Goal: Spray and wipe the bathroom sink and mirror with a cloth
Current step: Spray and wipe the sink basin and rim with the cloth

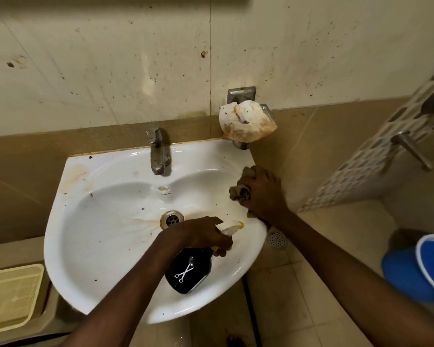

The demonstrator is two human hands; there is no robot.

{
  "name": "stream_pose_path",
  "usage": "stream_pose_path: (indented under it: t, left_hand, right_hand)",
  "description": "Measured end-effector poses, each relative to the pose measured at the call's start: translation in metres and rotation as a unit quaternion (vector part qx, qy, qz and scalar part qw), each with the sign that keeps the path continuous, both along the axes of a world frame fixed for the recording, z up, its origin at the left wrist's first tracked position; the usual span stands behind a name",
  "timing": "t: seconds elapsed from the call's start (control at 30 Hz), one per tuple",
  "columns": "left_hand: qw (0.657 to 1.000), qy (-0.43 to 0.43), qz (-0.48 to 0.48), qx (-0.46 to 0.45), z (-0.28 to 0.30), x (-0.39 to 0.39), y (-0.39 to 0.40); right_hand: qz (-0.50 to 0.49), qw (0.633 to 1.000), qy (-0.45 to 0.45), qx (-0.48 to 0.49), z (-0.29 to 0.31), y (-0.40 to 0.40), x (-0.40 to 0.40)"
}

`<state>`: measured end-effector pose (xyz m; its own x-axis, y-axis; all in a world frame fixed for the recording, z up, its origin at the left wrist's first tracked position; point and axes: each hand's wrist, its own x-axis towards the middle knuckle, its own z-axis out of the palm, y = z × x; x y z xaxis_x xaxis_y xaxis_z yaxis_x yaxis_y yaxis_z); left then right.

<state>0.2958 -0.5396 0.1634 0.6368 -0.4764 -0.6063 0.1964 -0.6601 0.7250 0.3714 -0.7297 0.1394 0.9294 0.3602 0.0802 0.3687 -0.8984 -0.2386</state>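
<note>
From the head camera, two bare arms reach over one white sink [90, 266]. The left hand [201, 234] is closed around the neck of one spray bottle [187, 271], with the fingers curled near the trigger. The bottle is black with a small white drawing of scissors on it, and its head is white with a yellow tip that points to the right rim of the sink. The bottle hangs tilted over the near right part of the bowl; I cannot tell if its bottom touches the bowl.

The right hand [263, 194] is closed on one cloth [241, 191], a crumpled brown-grey piece. It presses the cloth on the right rim of the sink, just beside the brown wall tiles. Parts of the cloth show out to the left of the fingers and above them.

The sink is wet and shiny but dirty: there are brown-orange stains on the far left corner and around the one round metal drain [171, 219], and small dark specks lie on the rim and in the bowl. One metal tap [158, 152] stands at the far middle of the sink.

On the wall to the far right of the sink there is one metal holder with a stained white object [246, 125] in it; what it is I cannot tell. At the near left lies one pale yellow tray [10, 294]. At the right edge stands one blue bucket [419, 269] on the floor. One small round floor drain [277, 239] shows under the right forearm.
</note>
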Motion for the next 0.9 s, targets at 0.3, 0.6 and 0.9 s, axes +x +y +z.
stream_pose_path:
  t: [0.3,0.6,0.9]
  left_hand:
    - [0.997,-0.014,-0.063,0.038,0.008,-0.01,0.005]
    - [0.994,-0.035,-0.086,0.058,0.002,-0.01,0.019]
    - [0.997,-0.059,-0.049,0.015,0.018,-0.005,0.015]
  right_hand:
    - [-0.066,0.99,-0.085,-0.095,0.004,0.012,-0.017]
    - [-0.064,0.991,-0.071,-0.092,-0.008,0.005,-0.075]
    - [-0.008,0.969,-0.186,-0.165,0.001,0.024,-0.003]
